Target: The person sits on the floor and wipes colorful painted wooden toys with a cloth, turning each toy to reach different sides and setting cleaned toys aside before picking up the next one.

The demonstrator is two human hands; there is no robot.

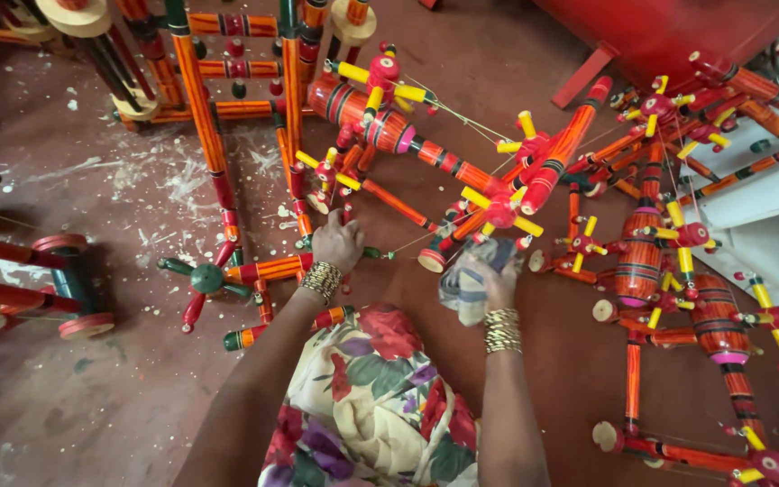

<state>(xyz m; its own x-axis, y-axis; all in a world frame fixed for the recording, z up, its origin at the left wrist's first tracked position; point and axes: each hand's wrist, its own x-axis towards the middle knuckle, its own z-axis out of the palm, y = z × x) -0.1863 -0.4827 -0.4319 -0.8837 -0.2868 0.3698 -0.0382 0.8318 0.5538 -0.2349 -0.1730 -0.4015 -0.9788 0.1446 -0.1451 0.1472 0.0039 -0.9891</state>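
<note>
My left hand (337, 242) grips a striped orange wooden toy frame (272, 267) lying on the floor in front of me, fingers closed over its rods near a green spoked wheel (206, 278). A crumpled grey-white cloth (469, 280) is bunched in my right hand (500, 287), pressed near the end of a long orange-and-red turned rod (444, 162) with yellow pegs. Gold bangles are on both wrists. A floral garment (367, 397) covers my lap.
Several painted wooden toys with red barrels and yellow pegs (678, 261) are piled at the right. An upright striped frame (200, 99) stands behind. A red-wheeled cart (65, 289) sits at left. A red panel (669, 32) and white boards (759, 194) are at upper right. The floor is paint-spattered.
</note>
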